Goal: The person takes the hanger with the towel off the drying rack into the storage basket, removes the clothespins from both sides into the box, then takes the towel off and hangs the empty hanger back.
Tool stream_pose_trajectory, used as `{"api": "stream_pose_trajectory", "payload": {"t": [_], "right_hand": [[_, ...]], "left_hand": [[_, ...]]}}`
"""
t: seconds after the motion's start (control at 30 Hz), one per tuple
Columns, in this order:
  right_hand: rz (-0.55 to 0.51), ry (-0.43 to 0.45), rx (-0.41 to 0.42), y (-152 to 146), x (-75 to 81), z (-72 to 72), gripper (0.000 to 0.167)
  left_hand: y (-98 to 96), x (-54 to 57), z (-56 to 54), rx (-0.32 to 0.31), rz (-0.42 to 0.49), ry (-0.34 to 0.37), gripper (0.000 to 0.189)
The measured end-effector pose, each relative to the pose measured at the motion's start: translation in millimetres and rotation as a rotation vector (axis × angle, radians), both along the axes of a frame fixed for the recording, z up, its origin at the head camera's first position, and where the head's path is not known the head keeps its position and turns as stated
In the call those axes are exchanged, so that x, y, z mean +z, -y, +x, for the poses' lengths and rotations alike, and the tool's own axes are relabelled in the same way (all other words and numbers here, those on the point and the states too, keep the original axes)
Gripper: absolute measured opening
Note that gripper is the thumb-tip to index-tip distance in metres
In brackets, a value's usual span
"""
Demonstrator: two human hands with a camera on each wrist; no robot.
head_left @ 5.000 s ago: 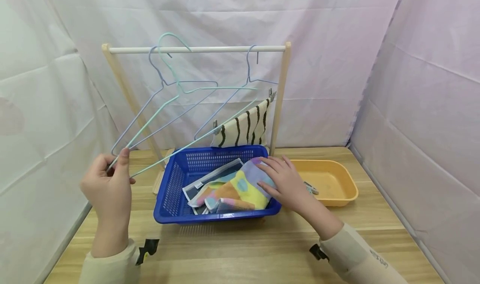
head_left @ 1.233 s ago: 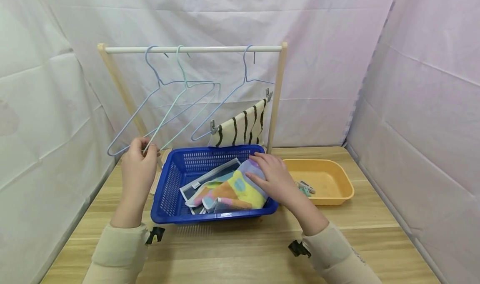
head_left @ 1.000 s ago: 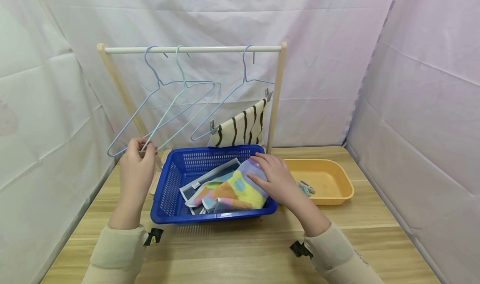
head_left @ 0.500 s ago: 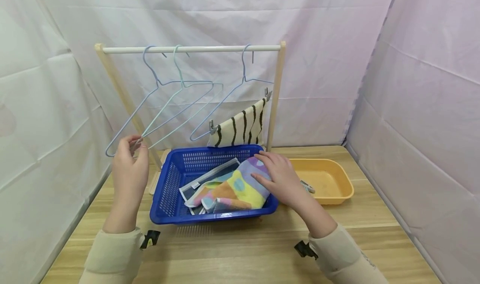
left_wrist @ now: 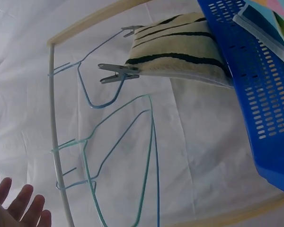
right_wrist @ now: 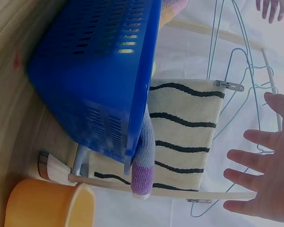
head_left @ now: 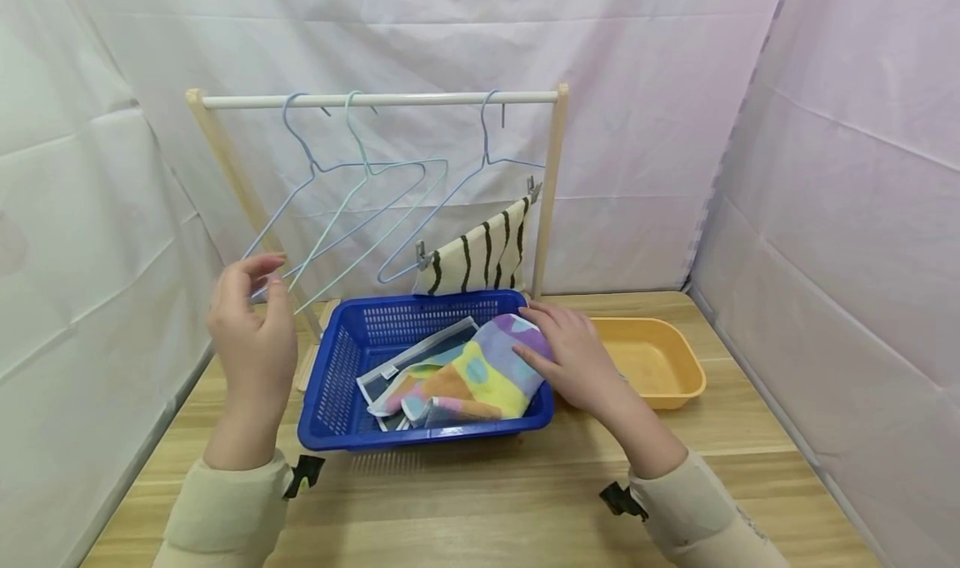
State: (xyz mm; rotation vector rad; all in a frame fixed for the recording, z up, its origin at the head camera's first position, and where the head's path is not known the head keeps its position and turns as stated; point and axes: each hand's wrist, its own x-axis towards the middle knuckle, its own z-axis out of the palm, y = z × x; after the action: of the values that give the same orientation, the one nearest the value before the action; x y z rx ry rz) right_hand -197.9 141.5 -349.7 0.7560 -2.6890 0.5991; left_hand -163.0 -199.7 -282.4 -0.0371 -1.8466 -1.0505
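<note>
The mint-green hanger (head_left: 368, 169) hangs by its hook on the rack's white rod (head_left: 435, 99). Beside its lower left corner is my left hand (head_left: 251, 326), fingers loosely bent and holding nothing; the left wrist view shows the fingertips spread, apart from the hanger. My right hand (head_left: 572, 358) hovers over the right rim of the blue basket (head_left: 420, 437), close to a colourful towel (head_left: 477, 366). Its fingers are extended, and the right wrist view shows them clear of the towel. Under the towel lies a dark cloth with a white border (head_left: 411, 358).
A blue hanger (head_left: 314, 165) hangs left of the mint one. Another blue hanger (head_left: 486, 160), at the right, carries a black-striped cream cloth (head_left: 480, 256) held by grey clips (head_left: 422, 256). Right of the basket stands a yellow tray (head_left: 656, 364), partly behind my right forearm.
The mint-green hanger, held raised in my left hand earlier, now hangs on the rod. My left hand has let go and drawn slightly left. The right hand has shifted slightly right.
</note>
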Motion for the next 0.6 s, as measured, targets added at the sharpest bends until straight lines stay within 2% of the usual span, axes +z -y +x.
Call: {"api": "stream_pose_trajectory", "payload": {"t": [0.07,0.13,0.33,0.5,0.6], "right_hand": [[0.001,0.003,-0.004,-1.4,0.0,0.2,0.055],[0.001,0.003,-0.007,-3.1,-0.5,0.3,0.054],[-0.001,-0.003,-0.029,-9.9,-4.4,0.6,0.052],[-0.022,-0.029,-0.039,-16.1,-8.5,-1.0,0.050],[-0.049,-0.046,-0.035,-19.5,-11.1,-1.6,0.048]], "left_hand": [[-5.4,3.5,0.0,-0.028,-0.008,-0.007,0.019],[-10.2,6.2,-0.1,-0.058,-0.017,0.014,0.020],[-21.8,10.7,-3.5,-0.107,-0.054,0.131,0.023],[-27.8,9.0,-14.3,-0.169,-0.062,0.251,0.025],[-30.3,6.7,-23.2,-0.207,-0.073,0.292,0.025]]}}
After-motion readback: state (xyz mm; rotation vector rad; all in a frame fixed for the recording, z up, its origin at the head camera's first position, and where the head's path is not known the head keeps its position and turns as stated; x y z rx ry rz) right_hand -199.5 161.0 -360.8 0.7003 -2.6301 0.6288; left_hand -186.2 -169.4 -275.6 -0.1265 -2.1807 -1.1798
